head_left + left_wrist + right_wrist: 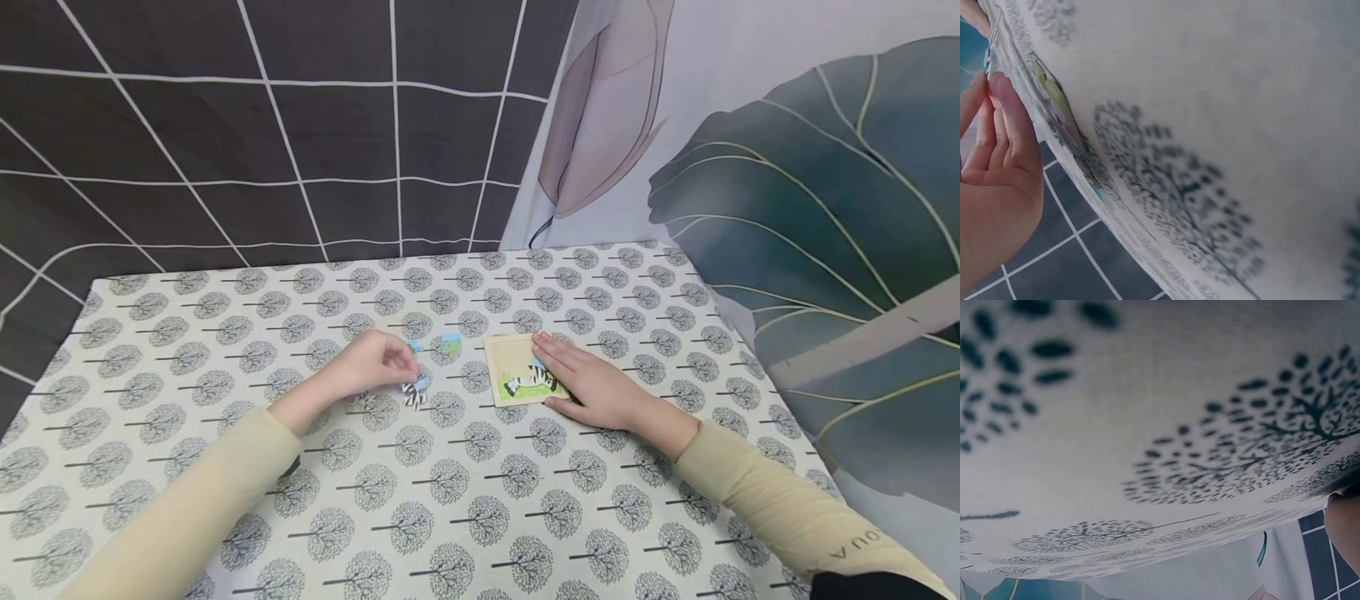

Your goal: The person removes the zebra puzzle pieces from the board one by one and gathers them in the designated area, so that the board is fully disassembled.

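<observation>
In the head view my left hand [375, 362] pinches a zebra-striped puzzle piece [415, 397] with a patch of blue. The left wrist view shows this thin piece [989, 53] edge-on between thumb and fingertips. My right hand [596, 390] lies with straight fingers over the right side of a square wooden puzzle board [510, 357]. Striped zebra pieces [531, 382] and green ground fill the board's lower part; bare wood shows above. Part of the board is hidden under that hand. Only a sliver of the right hand [1344, 531] enters the right wrist view.
A blue-and-green piece [452, 346] lies left of the board. Another blue piece [414, 343] is partly behind the left hand, and a further piece [362, 398] shows below it. The tablecloth [480, 483] has a tree print; a dark gridded curtain [322, 133] hangs behind.
</observation>
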Tool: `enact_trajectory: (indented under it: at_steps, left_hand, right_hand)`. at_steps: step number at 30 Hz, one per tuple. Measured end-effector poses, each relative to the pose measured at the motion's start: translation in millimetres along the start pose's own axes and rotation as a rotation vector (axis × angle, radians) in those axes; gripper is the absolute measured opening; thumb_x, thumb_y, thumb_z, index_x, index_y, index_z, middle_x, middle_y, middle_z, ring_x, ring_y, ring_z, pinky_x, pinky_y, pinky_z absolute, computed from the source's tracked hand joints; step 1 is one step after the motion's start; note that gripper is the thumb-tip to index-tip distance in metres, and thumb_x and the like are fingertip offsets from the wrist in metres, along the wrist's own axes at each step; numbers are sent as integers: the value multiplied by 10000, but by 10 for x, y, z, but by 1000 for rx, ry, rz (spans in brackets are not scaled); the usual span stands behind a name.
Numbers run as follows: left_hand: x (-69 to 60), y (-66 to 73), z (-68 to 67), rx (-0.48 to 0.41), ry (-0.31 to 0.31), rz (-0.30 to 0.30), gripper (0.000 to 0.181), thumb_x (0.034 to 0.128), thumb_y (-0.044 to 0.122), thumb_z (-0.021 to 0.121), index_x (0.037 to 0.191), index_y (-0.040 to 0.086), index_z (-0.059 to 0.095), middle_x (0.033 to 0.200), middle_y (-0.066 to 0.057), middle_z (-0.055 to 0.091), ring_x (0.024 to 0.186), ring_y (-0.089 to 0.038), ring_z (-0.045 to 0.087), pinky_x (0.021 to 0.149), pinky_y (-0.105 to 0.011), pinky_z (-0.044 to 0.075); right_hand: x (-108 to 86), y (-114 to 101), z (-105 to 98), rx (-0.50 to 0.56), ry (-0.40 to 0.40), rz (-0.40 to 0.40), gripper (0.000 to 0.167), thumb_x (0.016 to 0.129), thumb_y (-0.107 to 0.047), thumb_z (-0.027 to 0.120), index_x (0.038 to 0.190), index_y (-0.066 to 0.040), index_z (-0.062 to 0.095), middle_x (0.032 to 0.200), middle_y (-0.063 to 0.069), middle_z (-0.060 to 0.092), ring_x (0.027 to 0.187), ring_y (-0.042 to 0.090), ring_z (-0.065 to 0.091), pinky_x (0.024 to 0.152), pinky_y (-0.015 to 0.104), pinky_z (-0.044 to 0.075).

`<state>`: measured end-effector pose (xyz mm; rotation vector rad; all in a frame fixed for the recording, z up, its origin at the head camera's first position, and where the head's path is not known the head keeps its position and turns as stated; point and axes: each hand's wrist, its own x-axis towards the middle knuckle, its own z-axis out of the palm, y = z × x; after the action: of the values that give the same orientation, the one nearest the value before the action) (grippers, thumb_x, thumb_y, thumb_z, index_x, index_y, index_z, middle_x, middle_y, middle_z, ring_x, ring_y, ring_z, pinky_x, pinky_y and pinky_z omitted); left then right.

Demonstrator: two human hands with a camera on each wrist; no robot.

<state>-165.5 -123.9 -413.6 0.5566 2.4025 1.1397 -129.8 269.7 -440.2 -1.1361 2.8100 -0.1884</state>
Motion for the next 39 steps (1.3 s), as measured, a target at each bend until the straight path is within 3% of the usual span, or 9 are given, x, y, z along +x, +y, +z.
enact_trajectory:
  at_steps: [14,27,39]
  left_hand:
    - [-7,-39,-17,78,8,16,43,917,70,788,947,55,761,904,-71,777,845,-161,712,887,-385,637]
    - [-17,-69,-18,74,9,27,80,906,48,788,979,37,759,925,-83,781,851,-165,723,865,-356,649]
    - [-2,-43,-9,111,52,44,89,936,63,766,1019,30,765,987,-110,782,937,-243,733,960,-456,630]
  right_hand:
    - [8,1,-2,-1,16,-11,825,1054,-444,586,1654,16,255,1755,192,224,1624,374,269,1331,518,261]
    - [9,8,-10,35,-9,22,850,1050,-472,590,1674,-26,223,1773,152,186,1642,346,225,1348,504,218]
    - [-2,31,-49,84,-17,70,860,1049,-478,588,1684,-48,198,1773,155,179,1641,359,221,1340,540,222]
